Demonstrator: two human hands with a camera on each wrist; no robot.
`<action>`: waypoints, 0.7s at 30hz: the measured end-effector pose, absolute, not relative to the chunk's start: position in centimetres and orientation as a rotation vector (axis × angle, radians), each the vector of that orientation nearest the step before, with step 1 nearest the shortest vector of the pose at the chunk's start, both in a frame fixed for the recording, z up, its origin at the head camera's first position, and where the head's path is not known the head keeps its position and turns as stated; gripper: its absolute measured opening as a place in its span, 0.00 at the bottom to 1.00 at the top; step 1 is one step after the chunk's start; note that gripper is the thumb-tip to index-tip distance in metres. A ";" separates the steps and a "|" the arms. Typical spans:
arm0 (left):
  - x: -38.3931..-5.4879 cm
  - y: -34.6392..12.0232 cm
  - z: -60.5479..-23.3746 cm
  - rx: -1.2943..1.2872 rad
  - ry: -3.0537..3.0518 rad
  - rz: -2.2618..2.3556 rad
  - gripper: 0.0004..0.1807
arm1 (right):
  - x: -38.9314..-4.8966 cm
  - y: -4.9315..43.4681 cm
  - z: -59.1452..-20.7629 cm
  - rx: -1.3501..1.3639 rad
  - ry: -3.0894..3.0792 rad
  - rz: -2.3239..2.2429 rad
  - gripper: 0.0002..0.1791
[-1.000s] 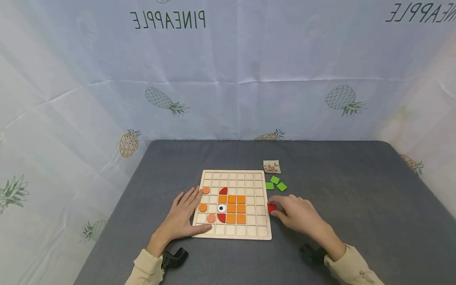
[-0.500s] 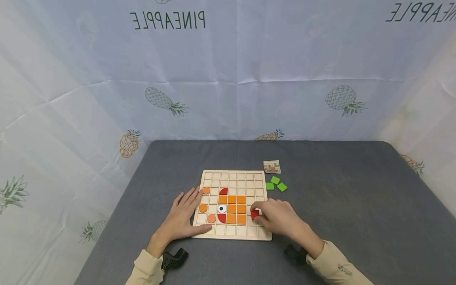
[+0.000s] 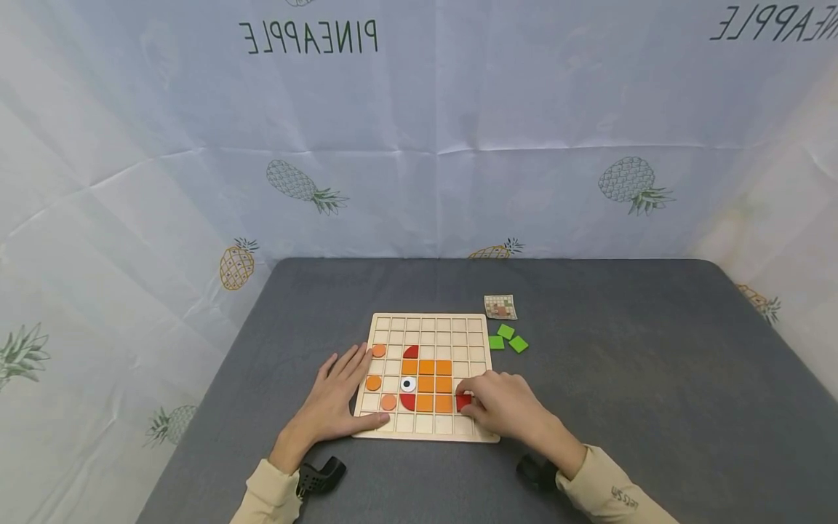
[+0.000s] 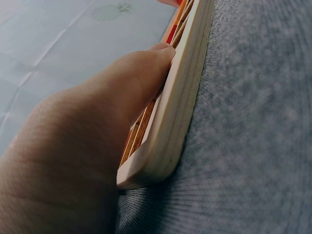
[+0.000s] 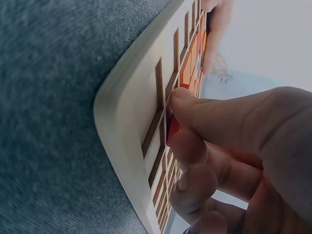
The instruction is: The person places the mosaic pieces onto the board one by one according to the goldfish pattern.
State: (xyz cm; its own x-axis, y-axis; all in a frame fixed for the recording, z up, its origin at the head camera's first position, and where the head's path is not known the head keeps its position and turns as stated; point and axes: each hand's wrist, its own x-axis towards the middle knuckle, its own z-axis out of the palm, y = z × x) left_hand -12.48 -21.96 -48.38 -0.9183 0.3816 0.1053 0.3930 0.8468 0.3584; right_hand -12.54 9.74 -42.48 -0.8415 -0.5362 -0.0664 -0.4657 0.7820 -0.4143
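A wooden grid board (image 3: pixel 452 428) lies flat on the dark table. My left hand (image 3: pixel 332 400) rests on its left side with fingers spread, the thumb lying over the front edge. My right hand (image 3: pixel 507 404) pinches a red square tile (image 3: pixel 463 402) between thumb and fingers, at a cell just right of the orange tiles (image 3: pixel 443 402). In the right wrist view the red tile (image 5: pixel 173 129) looks tilted at the cell walls. Red quarter-circle pieces (image 3: pixel 407 402), a white eye tile (image 3: pixel 408 384) and orange discs (image 3: pixel 388 402) also sit on the board.
Three green tiles (image 3: pixel 505 332) lie on the table beyond the board's right edge. Behind them is a small pattern card (image 3: pixel 500 307). A pineapple-print cloth (image 3: pixel 432 196) hangs behind the table. Each wrist wears a black strap mount (image 3: pixel 321 475).
My right hand has carried the red tile leftward from beside the board onto a cell next to the orange tiles. The left hand has stayed in place.
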 end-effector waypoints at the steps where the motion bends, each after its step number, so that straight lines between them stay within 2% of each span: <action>1: -12.5 -22.0 -48.4 -0.627 -2.990 -0.588 0.62 | -12.5 9.7 -42.4 -0.788 2.792 -0.576 0.10; 21: -12.5 -21.9 -48.3 -0.611 -3.000 -0.583 0.62 | -12.5 9.5 -42.6 -0.790 2.786 -0.614 0.11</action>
State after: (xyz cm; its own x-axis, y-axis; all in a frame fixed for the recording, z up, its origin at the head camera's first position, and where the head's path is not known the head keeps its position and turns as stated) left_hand -12.47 -21.92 -48.33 -0.9227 0.3730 0.0972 0.3822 0.8531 0.3552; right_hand -12.54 9.54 -42.55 -0.8423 -0.5356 -0.0601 -0.4608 0.7735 -0.4351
